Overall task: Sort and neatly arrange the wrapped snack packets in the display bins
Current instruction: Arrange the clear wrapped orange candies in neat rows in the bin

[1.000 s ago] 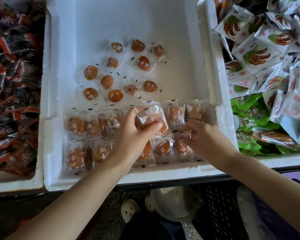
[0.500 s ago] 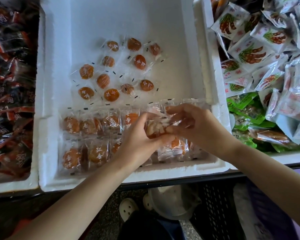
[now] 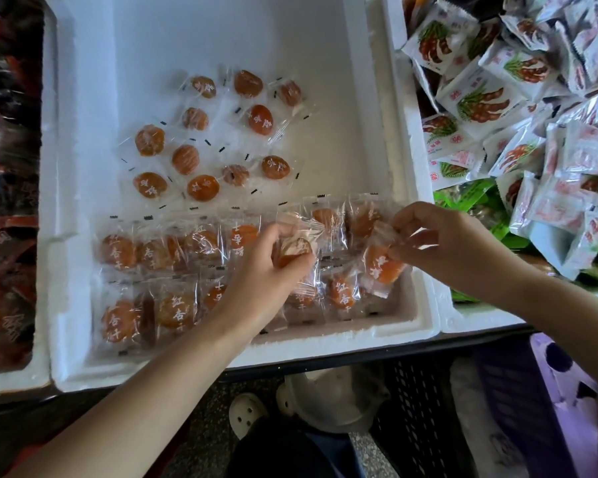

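While the two hands are hovering over the near end of the bin, each is holding one clear, crinkly plastic packet with a round dried fruit sealed inside. The left hand (image 3: 263,270) is curling its fingers and thumb round the packet with the paler, wrinkled fruit (image 3: 295,250). The right hand (image 3: 439,243) is pinching, by its top seam, the packet with the bright orange fruit and white lettering (image 3: 382,267). That packet is hanging tilted under the fingertips, just right of the left hand's packet and apart from it.

Under both hands and stretching away to the left, the neat rows of like packets (image 3: 173,250) are lying flat in two lines, edges overlapping, their glossy film catching the light. Beyond the hands, the loose packets (image 3: 201,157) are lying scattered singly and pointing every way. All of these are sitting in the white foam bin (image 3: 404,188), a deep rectangular box with thick, grainy, chipped walls.

Left of the left hand, a heap of glossy dark red-and-black wrappers (image 3: 7,208) is filling a neighbouring bin. Right of the right hand, white pillow-shaped sachets with red-and-green print (image 3: 477,98) are lying piled, with crumpled green packets (image 3: 463,198) close by the right hand. Below the forearms, white holed clogs (image 3: 246,414), a black lattice crate (image 3: 418,408) and a purple plastic basket (image 3: 549,384) are showing.
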{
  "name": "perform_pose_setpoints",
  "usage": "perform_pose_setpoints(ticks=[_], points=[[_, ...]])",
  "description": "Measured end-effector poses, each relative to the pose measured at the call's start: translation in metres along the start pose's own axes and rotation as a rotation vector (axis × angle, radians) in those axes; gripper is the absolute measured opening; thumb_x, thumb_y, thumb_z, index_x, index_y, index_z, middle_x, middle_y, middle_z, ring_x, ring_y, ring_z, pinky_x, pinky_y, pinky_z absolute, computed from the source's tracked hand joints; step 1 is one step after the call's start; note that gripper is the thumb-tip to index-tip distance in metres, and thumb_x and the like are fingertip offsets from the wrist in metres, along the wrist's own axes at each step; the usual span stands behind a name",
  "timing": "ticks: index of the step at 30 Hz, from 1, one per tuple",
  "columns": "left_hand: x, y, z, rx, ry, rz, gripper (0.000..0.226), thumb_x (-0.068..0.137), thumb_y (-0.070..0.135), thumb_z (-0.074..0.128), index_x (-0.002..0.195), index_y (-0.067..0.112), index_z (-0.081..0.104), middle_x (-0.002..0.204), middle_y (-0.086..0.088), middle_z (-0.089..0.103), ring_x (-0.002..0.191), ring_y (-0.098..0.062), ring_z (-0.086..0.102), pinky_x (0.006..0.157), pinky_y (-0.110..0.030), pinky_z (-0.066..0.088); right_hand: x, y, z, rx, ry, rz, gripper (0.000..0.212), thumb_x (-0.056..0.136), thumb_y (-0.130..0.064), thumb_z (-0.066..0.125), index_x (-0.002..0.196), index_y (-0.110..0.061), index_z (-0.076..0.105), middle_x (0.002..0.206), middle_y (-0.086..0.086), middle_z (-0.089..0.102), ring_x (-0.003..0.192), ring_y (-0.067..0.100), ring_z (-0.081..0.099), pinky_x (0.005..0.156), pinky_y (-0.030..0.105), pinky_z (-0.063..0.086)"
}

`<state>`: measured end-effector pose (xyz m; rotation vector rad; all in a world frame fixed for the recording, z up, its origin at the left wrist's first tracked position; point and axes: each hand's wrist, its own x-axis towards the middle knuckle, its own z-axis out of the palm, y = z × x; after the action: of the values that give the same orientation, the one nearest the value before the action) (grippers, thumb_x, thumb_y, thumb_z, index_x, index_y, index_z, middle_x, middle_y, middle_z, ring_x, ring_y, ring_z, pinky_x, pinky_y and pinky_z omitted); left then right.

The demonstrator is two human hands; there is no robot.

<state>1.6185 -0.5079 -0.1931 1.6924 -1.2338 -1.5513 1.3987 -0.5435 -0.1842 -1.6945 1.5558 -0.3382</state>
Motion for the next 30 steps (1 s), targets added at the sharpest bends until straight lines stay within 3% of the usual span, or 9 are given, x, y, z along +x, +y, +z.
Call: perform_pose_setpoints(ticks=[4,7,11,13,15,18,24,27,30], points=[[0.003,0.000,0.005,-0.001,-0.027,0.005,0.028,0.094,0.016,0.058,0.116,0.032,0.051,0.092,0.006,0.059,0.077,-0.017,0.057,0.075,-0.031,0.050,-0.004,0.003,0.007,-0.219,-0.047,-0.114,0.019,0.083,-0.007,0.068,0.097,-0.018,0.064,0.080,-0.020,0.060,0.068,-0.014,0.054,0.063,-0.002,0.038],[0.005,0.001,0.009,0.015,-0.055,0.003,0.034,0.095,0.013,0.055,0.121,0.034,0.047,0.086,0.003,0.055,0.077,-0.019,0.048,0.066,-0.029,0.041,-0.006,-0.001,0.011,-0.345,-0.098,-0.157,0.023,0.088,-0.015,0.063,0.110,-0.019,0.061,0.096,-0.009,0.063,0.073,-0.006,0.053,0.065,0.003,0.040],[0.003,0.001,0.011,0.054,-0.109,0.043,0.041,0.096,0.014,0.056,0.120,0.043,0.041,0.096,0.011,0.057,0.070,-0.015,0.047,0.060,-0.022,0.042,-0.012,-0.004,0.015,-0.570,-0.137,-0.179,0.031,0.095,-0.024,0.053,0.125,-0.026,0.050,0.117,-0.010,0.053,0.096,0.002,0.042,0.082,0.012,0.028],[0.003,0.001,0.010,0.077,-0.127,0.070,0.042,0.094,0.014,0.059,0.124,0.040,0.043,0.099,0.018,0.058,0.074,-0.012,0.053,0.070,-0.020,0.045,-0.012,-0.005,0.017,-0.557,-0.095,-0.220,0.038,0.092,-0.026,0.055,0.130,-0.025,0.047,0.123,-0.010,0.050,0.111,0.005,0.040,0.093,0.015,0.027],[0.005,0.001,0.009,0.118,-0.116,0.102,0.040,0.089,0.015,0.066,0.120,0.034,0.048,0.102,0.019,0.060,0.082,-0.003,0.063,0.078,-0.012,0.048,-0.009,-0.007,0.017,-0.325,-0.009,-0.212,0.044,0.087,-0.031,0.058,0.129,-0.021,0.049,0.122,-0.008,0.053,0.111,0.005,0.046,0.097,0.017,0.033],[0.007,0.003,0.009,0.167,-0.110,0.163,0.033,0.083,0.015,0.073,0.100,0.031,0.050,0.096,0.014,0.066,0.087,0.007,0.063,0.078,-0.009,0.048,-0.003,-0.020,0.017,0.067,-0.024,-0.166,0.044,0.081,-0.027,0.068,0.122,-0.025,0.053,0.109,-0.011,0.061,0.092,-0.005,0.058,0.088,0.010,0.045],[0.013,0.015,0.010,0.197,-0.037,0.330,0.024,0.080,0.016,0.074,0.093,0.030,0.060,0.087,0.011,0.067,0.079,-0.001,0.060,0.071,-0.013,0.048,0.009,-0.031,0.007,0.284,-0.008,-0.082,0.031,0.077,-0.013,0.073,0.103,-0.025,0.059,0.081,-0.008,0.070,0.076,0.003,0.067,0.073,0.017,0.054],[0.027,0.016,0.007,0.369,0.049,0.438,0.029,0.083,0.019,0.068,0.110,0.019,0.059,0.107,0.006,0.063,0.094,-0.001,0.057,0.086,-0.011,0.046,0.027,-0.028,-0.014,0.179,0.163,-0.118,0.025,0.078,-0.014,0.073,0.098,-0.020,0.060,0.085,-0.010,0.068,0.080,0.001,0.065,0.075,0.014,0.051],[0.046,0.017,0.005,0.601,0.055,0.485,0.053,0.087,0.030,0.064,0.136,0.016,0.049,0.135,0.003,0.050,0.122,-0.009,0.049,0.111,-0.017,0.028,0.045,-0.025,-0.026,-0.096,0.103,-0.214,0.012,0.083,-0.016,0.068,0.093,-0.021,0.064,0.083,-0.019,0.061,0.073,-0.011,0.056,0.069,0.001,0.040]])
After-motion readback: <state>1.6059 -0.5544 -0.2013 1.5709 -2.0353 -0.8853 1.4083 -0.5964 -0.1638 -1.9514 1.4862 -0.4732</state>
